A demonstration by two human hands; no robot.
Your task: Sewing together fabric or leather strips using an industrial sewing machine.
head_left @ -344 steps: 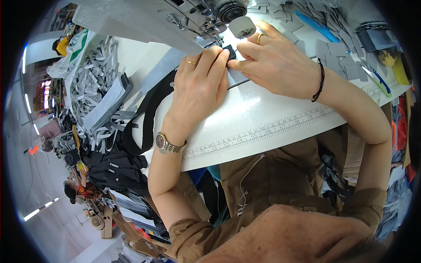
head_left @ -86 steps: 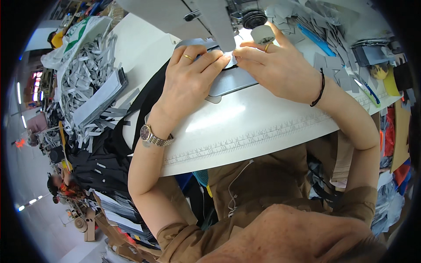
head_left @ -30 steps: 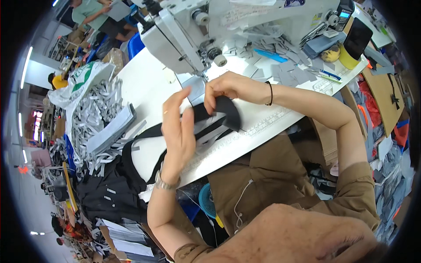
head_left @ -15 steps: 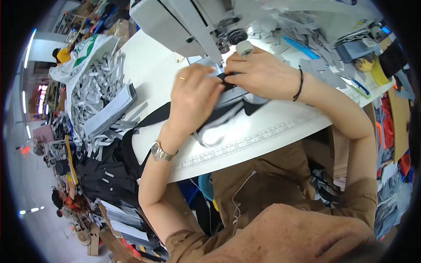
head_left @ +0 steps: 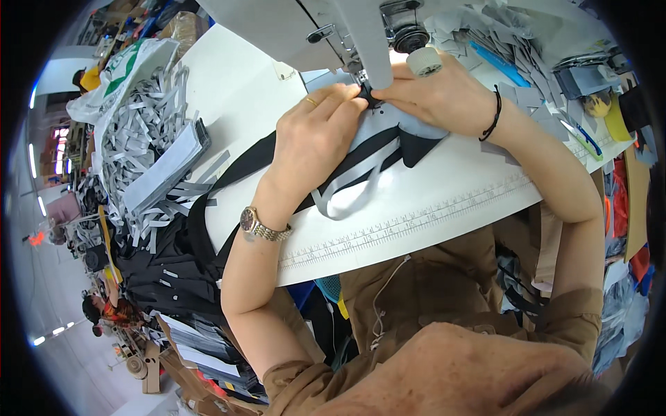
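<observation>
Under the needle of a white sewing machine (head_left: pixel 277 31), a small folded piece of black fabric (head_left: pixel 370 98) lies at the presser foot. My left hand (head_left: pixel 313 135), with a ring and a wristwatch, pinches its left side between thumb and fingers. From the other side, my right hand (head_left: pixel 444 96) holds the fabric with fingers closed; part of its grip is behind the machine head. A long black fabric band (head_left: pixel 246 166) trails left beneath my left wrist and off the table. Below the hands, a loose grey strip (head_left: pixel 347 204) curls beside a black corner of cloth (head_left: pixel 420 148).
The white table (head_left: pixel 444 204) has a printed ruler along its near edge. A bag of grey strips (head_left: pixel 149 118) and a stack of grey pieces (head_left: pixel 170 166) lie left. At right are scraps, a blue tool (head_left: pixel 498 64) and snips (head_left: pixel 581 139). Dark garments (head_left: pixel 166 270) hang lower left.
Both hands have come closer to the needle, their fingertips now meeting at the black fabric. My left hand was blurred and higher off the cloth. The grey strip has settled.
</observation>
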